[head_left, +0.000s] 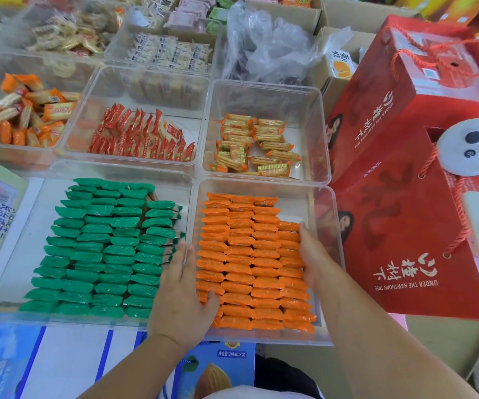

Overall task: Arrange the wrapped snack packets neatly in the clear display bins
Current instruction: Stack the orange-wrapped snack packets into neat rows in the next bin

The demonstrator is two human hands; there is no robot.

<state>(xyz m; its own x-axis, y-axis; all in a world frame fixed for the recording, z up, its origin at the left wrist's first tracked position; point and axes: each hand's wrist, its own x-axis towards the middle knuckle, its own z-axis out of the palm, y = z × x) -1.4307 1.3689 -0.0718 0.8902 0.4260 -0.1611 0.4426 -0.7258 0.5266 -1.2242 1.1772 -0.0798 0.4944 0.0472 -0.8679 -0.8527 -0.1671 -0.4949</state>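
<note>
Orange wrapped packets (249, 263) stand in tidy rows inside the near right clear bin (323, 214). My left hand (182, 295) lies flat along the left side of the orange rows, fingers straight, thumb resting on the packets. My right hand (314, 256) presses with straight fingers against the right side of the same rows. Green wrapped packets (102, 251) fill the near left clear bin (39, 197) in neat rows.
Behind stand clear bins with red packets (143, 136), gold-and-orange packets (254, 145) and loose orange packets (27, 110). Red gift boxes (411, 197) crowd the right side. A crumpled plastic bag (270, 44) lies at the back. Blue cartons (59, 361) sit below the bins.
</note>
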